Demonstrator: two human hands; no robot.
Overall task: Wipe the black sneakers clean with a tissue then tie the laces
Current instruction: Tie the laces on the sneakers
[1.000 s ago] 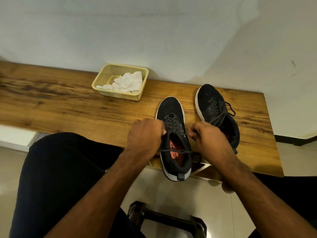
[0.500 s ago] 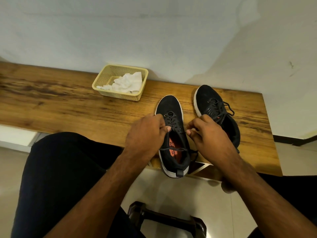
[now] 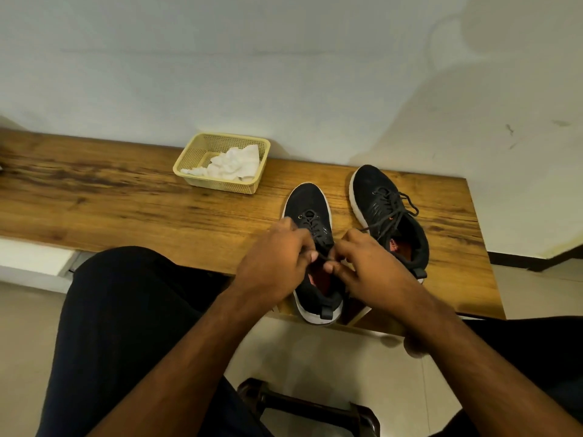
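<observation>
Pinching the laces (image 3: 321, 258) over the near sneaker (image 3: 310, 209) at frame centre, the left hand (image 3: 277, 263) and right hand (image 3: 372, 269) meet closely, probably to form the knot; the other sneaker (image 3: 389, 216) waits right, its laces loose.

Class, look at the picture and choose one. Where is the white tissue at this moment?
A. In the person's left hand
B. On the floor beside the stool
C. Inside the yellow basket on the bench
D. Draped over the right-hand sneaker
C. The crumpled white tissue lies inside the yellow basket on the wooden bench, while both hands pinch the laces of the nearer sneaker.
</observation>
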